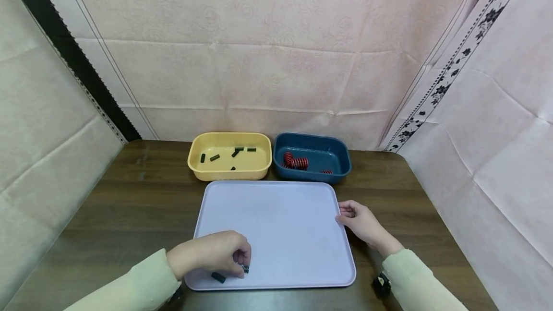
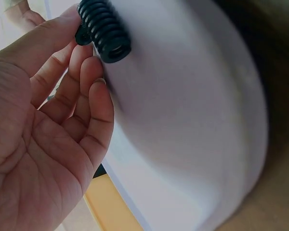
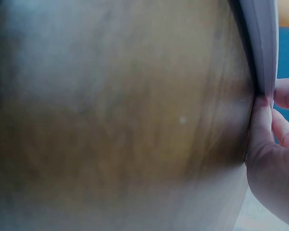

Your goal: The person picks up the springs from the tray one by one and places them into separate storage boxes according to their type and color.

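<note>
My left hand (image 1: 222, 251) is over the lower left part of a pale lavender tray (image 1: 289, 234). Its thumb and fingertips pinch a small dark green coil spring (image 1: 246, 269), mostly covered by the fingers. Just left of that, a second dark green spring (image 1: 218, 277) lies on the tray under the hand; the left wrist view shows a spring's coils (image 2: 106, 31) up close. My right hand (image 1: 365, 224) grips the tray's right rim, with fingertips on both sides of the edge in the right wrist view.
Behind the tray stand a yellow bin (image 1: 229, 175) with several dark green springs and a blue bin (image 1: 311, 175) with several red springs. All rest on a brown wooden table (image 1: 129, 215). Pale cloth (image 1: 268, 71) hangs around the back and sides.
</note>
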Available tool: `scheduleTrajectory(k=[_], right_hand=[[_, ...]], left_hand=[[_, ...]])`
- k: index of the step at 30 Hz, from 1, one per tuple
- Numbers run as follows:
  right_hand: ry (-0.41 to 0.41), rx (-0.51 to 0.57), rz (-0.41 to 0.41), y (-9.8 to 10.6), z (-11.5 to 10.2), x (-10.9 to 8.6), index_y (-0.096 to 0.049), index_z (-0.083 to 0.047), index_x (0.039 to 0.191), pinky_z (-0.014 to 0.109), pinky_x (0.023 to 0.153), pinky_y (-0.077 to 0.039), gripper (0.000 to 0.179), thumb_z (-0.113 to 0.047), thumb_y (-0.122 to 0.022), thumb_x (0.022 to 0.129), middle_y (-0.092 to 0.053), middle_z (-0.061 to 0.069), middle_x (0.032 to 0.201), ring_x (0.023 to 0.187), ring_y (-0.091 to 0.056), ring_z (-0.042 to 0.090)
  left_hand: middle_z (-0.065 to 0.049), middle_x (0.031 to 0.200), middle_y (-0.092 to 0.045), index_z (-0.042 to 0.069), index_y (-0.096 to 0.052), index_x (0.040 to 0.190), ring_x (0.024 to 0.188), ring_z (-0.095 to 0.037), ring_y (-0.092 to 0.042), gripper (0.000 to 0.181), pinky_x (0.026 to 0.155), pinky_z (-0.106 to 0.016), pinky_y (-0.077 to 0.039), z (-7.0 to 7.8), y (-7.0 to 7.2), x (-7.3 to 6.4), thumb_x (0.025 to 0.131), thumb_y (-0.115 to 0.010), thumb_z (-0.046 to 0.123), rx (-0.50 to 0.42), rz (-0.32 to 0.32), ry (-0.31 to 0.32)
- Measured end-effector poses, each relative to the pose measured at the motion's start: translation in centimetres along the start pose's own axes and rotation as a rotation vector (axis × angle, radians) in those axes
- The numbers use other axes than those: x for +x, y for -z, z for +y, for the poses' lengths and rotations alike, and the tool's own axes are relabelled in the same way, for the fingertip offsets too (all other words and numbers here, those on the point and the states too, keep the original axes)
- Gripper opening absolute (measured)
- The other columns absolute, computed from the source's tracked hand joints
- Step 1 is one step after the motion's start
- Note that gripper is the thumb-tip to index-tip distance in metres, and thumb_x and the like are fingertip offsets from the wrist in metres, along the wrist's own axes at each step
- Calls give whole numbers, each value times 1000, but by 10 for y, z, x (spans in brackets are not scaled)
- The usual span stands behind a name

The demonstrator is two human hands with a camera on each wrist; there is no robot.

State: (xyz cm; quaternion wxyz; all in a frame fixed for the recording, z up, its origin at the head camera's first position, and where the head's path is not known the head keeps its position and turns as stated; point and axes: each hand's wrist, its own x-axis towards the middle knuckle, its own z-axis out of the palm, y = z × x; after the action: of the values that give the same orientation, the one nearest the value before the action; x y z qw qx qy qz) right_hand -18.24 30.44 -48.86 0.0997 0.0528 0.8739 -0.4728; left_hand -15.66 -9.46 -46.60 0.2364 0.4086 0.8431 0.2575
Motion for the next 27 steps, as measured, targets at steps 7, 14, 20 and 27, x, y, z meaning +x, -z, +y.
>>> scheduleTrajectory(k=[7,14,20,27], right_hand=[[-3,9,-8,-1,1,0,-57,-4,127,32,85,-51,39,-15,-69,91,-60,9,109,96,-56,21],[26,9,1,-2,0,-1,-58,-2,125,29,82,-51,38,-12,-68,91,-60,10,108,96,-56,21],[72,31,-7,-1,-1,-2,-57,1,125,25,79,-51,38,-10,-67,91,-60,13,109,98,-56,23],[51,-2,-11,-1,-1,1,-56,0,127,24,80,-50,38,-11,-66,92,-60,12,112,101,-55,23]], left_hand=[[15,66,-53,24,-64,75,63,1,-49,18,61,-20,-44,2,-1,0,79,-79,14,-3,-2,11],[14,69,-53,23,-64,76,65,0,-49,16,62,-21,-44,2,4,-1,81,-75,13,-2,27,11],[13,75,-54,23,-64,82,72,-4,-52,12,66,-22,-45,-5,15,1,85,-72,14,-52,91,31],[11,77,-55,21,-63,84,74,-6,-53,12,68,-24,-47,-14,27,2,85,-70,12,-63,181,19]])
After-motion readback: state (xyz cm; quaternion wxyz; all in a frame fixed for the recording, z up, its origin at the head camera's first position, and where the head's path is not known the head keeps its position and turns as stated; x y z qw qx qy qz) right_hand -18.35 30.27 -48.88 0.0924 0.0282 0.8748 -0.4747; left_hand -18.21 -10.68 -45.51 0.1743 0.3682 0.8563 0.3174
